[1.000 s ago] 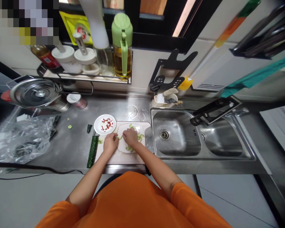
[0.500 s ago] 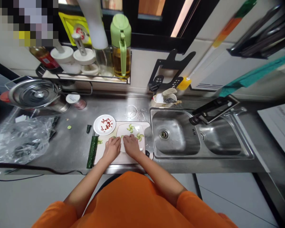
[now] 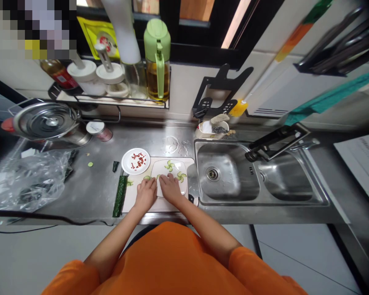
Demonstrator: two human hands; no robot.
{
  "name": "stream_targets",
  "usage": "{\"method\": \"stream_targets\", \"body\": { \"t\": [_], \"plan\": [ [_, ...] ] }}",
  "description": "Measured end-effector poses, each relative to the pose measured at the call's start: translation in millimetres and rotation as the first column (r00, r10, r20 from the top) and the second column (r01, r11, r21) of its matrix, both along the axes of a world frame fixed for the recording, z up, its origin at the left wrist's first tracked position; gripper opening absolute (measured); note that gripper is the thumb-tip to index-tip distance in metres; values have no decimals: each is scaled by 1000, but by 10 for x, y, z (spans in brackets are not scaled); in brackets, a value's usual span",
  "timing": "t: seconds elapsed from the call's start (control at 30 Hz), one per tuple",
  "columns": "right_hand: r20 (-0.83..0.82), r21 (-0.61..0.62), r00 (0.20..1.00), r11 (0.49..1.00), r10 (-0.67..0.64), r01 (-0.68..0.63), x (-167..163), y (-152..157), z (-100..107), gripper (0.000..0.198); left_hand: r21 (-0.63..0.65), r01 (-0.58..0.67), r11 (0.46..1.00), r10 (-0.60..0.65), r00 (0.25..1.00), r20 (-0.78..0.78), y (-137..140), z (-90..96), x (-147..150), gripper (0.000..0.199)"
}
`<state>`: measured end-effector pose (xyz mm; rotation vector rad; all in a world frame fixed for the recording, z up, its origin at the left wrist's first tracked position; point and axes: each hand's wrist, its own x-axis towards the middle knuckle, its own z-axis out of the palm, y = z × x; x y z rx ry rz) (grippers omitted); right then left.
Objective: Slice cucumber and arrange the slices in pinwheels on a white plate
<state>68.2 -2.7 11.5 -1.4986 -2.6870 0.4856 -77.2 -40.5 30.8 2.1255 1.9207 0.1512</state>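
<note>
A white square plate [image 3: 160, 166] lies on the cutting board [image 3: 130, 198], with cucumber slices [image 3: 169, 165] fanned out at its top and more cucumber slices [image 3: 181, 177] fanned at its right. My left hand [image 3: 146, 193] and my right hand [image 3: 170, 188] meet over the plate's left part, fingers bent down and held together. Between their fingertips a bit of green cucumber slice [image 3: 159, 176] shows; the fingers hide most of it. Left of the board lies a cucumber piece [image 3: 119, 196]. A round white plate [image 3: 127, 161] with chopped red bits overlaps the board's upper left corner.
A double sink [image 3: 230, 180] is on the right, and a knife handle [image 3: 191, 198] shows at the board's right edge. A plastic bag [image 3: 46, 174], a lidded pot [image 3: 49, 121] and a pink can [image 3: 102, 132] stand left. Above is a rack with an oil bottle [image 3: 156, 61].
Both hands stay at the same place on the plate, with only slight finger movement. The view has shifted a little.
</note>
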Motion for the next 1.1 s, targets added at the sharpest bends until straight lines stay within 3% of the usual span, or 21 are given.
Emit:
{"method": "stream_targets", "body": {
  "t": [0.3,0.5,0.63,0.8,1.1],
  "plan": [
    [-1,23,1000,1000,-12,12,-12,-5,58,41,31,-27,999,23,994,105,3,-5,-20,37],
    [-23,33,997,997,-68,69,24,-22,153,38,123,-228,966,189,945,269,70,-37,-247,33],
    [-26,12,992,993,-121,121,94,-57,226,35,57,-355,933,327,904,274,115,-94,-370,33],
    [-10,-11,987,987,-158,158,163,-136,275,34,-31,-434,900,431,881,196,141,-186,-319,35],
    [-9,-55,980,979,-199,198,226,-232,287,33,-49,-468,882,463,846,263,201,-184,-302,21]
  ]
}}
